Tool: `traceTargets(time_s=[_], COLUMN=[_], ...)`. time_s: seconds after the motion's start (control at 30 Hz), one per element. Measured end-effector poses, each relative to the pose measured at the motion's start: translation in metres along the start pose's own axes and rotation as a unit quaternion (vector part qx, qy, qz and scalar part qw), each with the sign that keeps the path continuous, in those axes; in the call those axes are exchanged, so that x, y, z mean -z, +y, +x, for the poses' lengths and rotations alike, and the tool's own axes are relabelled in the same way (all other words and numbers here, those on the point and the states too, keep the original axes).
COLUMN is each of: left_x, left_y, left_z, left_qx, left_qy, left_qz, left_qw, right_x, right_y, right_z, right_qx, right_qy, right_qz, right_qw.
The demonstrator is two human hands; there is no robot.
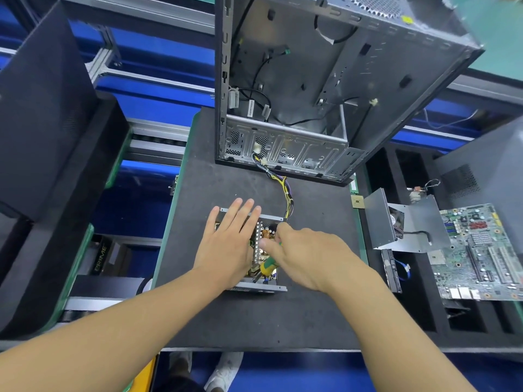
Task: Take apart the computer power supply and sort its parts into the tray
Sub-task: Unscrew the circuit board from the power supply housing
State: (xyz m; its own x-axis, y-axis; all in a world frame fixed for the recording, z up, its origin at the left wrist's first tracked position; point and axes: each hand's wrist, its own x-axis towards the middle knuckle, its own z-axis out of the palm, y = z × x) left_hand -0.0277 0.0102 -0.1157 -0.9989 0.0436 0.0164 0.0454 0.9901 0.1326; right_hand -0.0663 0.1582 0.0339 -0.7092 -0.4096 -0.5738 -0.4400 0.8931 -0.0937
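The opened power supply (261, 251) lies on the dark foam mat (254, 318), its circuit board, heatsink and copper coil exposed. My left hand (226, 241) lies flat over its left half with straight fingers. My right hand (305, 254) grips a screwdriver with a yellow-and-green handle (267, 266), its tip hidden down inside the supply. A bundle of yellow, black and purple wires (285, 190) runs from the supply's far right corner back into the case. The black foam tray (416, 315) lies to the right.
The empty computer case (325, 89) stands open at the mat's far edge. In the tray lie a motherboard (481, 253), a grey metal cover with a fan (407, 224) and a hard drive (392, 270). Black foam blocks (48, 123) stand at the left.
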Motion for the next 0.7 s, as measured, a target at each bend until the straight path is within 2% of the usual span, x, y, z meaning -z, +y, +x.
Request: traceTargets(time_s=[0.07, 0.23, 0.33, 0.5, 0.57, 0.7], left_x=[-0.001, -0.001, -0.002, 0.0, 0.0, 0.0], left_y=[0.0, 0.0, 0.0, 0.0, 0.001, 0.0], left_z=[0.0, 0.002, 0.002, 0.0, 0.001, 0.001], left_qx=[-0.002, 0.0, -0.002, -0.002, 0.002, 0.003], left_qy=[0.003, 0.0, -0.003, 0.012, 0.007, 0.006], left_qz=[0.002, 0.011, 0.013, -0.001, -0.011, -0.004], left_qw=[1.0, 1.0, 1.0, 1.0, 1.0, 1.0], right_x=[0.0, 0.008, 0.01, 0.012, 0.012, 0.009], right_y=[-0.001, -0.002, -0.003, -0.003, -0.004, -0.007], right_z=[0.0, -0.003, -0.004, -0.003, -0.003, -0.004], right_qx=[0.017, 0.112, 0.106, 0.051, 0.036, 0.062], right_qy=[-0.001, -0.071, -0.1, -0.126, -0.119, -0.072], right_qz=[0.027, 0.069, 0.071, 0.068, 0.068, -0.012], right_qw=[0.999, 0.989, 0.987, 0.988, 0.99, 0.995])
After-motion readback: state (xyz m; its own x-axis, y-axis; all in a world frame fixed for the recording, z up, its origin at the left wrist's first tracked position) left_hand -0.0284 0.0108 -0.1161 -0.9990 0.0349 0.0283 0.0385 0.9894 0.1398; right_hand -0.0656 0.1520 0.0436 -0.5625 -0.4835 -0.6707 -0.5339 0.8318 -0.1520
